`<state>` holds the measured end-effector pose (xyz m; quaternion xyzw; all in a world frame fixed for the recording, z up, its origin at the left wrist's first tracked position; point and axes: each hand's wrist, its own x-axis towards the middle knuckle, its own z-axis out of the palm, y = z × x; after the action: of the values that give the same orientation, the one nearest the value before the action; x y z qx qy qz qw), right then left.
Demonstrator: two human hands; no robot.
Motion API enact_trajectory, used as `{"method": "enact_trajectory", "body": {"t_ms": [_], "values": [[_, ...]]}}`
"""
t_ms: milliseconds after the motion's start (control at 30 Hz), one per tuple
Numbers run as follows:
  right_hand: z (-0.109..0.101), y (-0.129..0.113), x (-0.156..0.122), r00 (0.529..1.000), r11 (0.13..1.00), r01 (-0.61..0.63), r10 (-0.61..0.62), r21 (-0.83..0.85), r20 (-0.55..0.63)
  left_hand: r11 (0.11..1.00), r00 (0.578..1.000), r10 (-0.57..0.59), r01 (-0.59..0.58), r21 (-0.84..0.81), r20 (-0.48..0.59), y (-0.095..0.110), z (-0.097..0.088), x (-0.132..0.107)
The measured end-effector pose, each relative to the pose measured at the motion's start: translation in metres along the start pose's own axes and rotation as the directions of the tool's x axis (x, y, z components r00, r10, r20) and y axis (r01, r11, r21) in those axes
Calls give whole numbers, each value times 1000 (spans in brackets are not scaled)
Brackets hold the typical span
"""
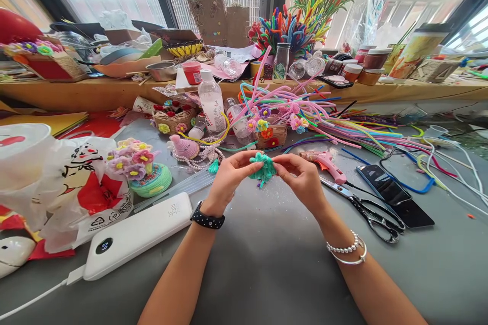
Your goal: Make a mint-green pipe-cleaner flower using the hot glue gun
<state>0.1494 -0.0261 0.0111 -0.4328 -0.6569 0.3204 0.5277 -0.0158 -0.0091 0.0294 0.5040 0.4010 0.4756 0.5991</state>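
Observation:
Between my two hands, above the grey table (263, 264), is a small teal fuzzy piece (263, 168), bunched and ruffled like shaped pipe cleaner, with a purple bit at its lower end. My left hand (234, 175) pinches its left side between thumb and fingers. On the other side, my right hand (301, 177) grips its right edge with thumb and forefinger. Behind the left hand lie a string of pearl beads (204, 150) and a pink knitted piece (184, 147). A pink glue gun (330, 165) rests just beyond the right hand.
Scissors (371, 210) and a phone (383, 183) lie at right. A white power bank (139, 233), a plastic bag (91, 188) and a pot of crocheted flowers (147, 177) stand at left. Pipe cleaners (335, 122) and bottles (212, 104) crowd the back, below a cluttered ledge (118, 92).

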Motion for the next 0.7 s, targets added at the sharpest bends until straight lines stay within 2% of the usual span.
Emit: {"method": "enact_trajectory", "body": {"t_ms": [167,400,700], "values": [[-6,-1,3,998,997,26,-22,-70,60,999,999,-30,28,46,38,4,-2,-1],[-4,5,2,995,999,0,6,-54,101,999,999,-28,29,27,-37,1,2,-1],[-7,-4,2,984,954,165,-143,-251,105,996,996,41,-34,79,-84,2,3,-1]]}}
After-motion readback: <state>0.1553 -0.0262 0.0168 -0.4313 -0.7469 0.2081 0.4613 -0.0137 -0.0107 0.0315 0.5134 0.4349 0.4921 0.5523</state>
